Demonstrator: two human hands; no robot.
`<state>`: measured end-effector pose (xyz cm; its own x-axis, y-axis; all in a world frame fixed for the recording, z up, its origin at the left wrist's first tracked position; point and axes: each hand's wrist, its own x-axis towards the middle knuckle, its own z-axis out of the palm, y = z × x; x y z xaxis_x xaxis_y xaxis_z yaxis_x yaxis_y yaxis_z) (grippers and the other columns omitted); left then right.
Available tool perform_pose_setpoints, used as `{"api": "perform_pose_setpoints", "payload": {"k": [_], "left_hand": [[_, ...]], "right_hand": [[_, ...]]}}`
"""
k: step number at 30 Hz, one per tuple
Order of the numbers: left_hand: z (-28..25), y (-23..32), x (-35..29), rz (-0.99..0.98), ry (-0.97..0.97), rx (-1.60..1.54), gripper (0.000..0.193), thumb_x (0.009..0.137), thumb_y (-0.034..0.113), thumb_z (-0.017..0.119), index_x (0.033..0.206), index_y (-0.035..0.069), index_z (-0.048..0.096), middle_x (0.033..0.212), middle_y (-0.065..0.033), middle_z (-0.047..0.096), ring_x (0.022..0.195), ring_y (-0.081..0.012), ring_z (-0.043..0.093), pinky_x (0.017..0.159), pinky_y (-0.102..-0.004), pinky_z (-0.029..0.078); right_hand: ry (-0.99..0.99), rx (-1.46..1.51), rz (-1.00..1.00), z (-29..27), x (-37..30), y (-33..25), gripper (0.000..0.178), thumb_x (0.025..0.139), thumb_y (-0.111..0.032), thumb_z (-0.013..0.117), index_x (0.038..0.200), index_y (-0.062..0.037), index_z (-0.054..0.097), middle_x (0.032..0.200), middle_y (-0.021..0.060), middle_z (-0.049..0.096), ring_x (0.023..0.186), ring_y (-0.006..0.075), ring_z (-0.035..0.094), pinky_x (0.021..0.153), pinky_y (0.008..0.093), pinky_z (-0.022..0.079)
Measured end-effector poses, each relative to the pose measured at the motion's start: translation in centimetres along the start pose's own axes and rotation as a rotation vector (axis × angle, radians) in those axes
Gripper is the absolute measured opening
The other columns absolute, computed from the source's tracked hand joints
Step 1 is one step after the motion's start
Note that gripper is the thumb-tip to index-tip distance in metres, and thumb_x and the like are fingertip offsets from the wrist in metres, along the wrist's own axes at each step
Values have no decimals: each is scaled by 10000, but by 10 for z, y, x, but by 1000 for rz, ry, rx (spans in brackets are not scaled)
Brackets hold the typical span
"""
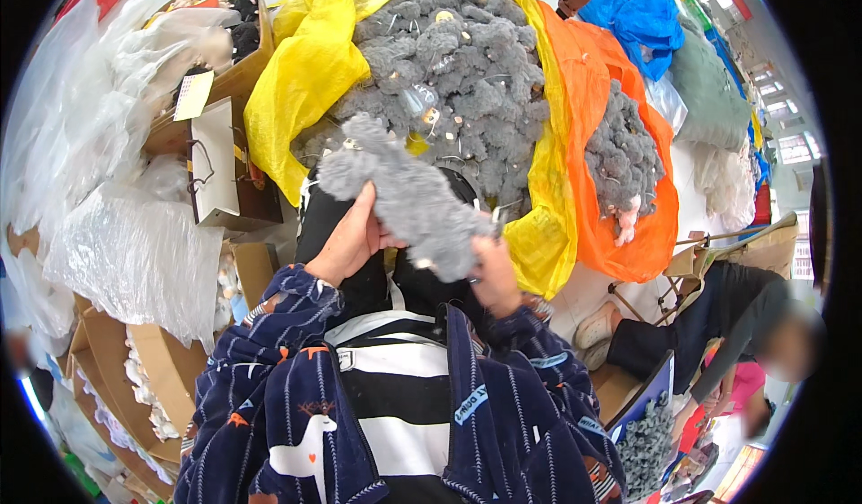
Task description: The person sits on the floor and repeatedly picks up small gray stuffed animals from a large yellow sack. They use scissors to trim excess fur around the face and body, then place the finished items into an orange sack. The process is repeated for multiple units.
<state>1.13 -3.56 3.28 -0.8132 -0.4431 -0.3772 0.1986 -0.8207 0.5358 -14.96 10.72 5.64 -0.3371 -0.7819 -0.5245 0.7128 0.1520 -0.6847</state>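
A limp, fluffy grey plush piece (409, 194) stretches at a slant above my lap, its shape like an unstuffed toy skin. My left hand (350, 239) grips its lower left edge, thumb on top of the fur. At its right end, my right hand (496, 275) is closed on the fur, with the fingertips partly hidden. Just beyond my knees, a yellow woven sack (301, 91) lies open, heaped with many similar grey plush pieces (467, 82), some showing pale threads and small light parts. A small clear plastic item (418, 100) rests on the heap.
An orange sack (575, 100) with more grey pieces stands to the right. Cardboard boxes (162, 360) and clear plastic bags (135, 252) crowd the left. A blue bag (633, 19) lies at the far right. Another person (718, 324) sits at the right beside a folding chair (754, 248).
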Motion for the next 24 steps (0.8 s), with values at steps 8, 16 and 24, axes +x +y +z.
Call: {"api": "perform_pose_setpoints", "payload": {"k": [8,16,24], "left_hand": [[-1,13,14,-52,-18,67,423,946,379,280,1175,57,431,1114,-127,538,947,-217,555,782,-326,457],[7,10,27,-121,15,249,358,940,316,338,1131,29,437,1041,-142,550,934,-225,556,789,-333,452],[13,13,32,-236,12,427,376,924,316,402,1158,22,412,1086,-137,528,987,-201,536,846,-316,428]], "right_hand": [[370,330,-754,-158,46,-87,279,811,-157,538,1077,-77,525,919,60,548,669,106,523,537,219,464],[449,-1266,-411,-225,196,39,315,749,-257,603,960,-24,598,837,218,608,789,362,597,719,388,472],[652,-1455,176,-268,229,118,389,663,-217,665,985,-18,575,896,214,612,875,364,583,784,403,463]]}}
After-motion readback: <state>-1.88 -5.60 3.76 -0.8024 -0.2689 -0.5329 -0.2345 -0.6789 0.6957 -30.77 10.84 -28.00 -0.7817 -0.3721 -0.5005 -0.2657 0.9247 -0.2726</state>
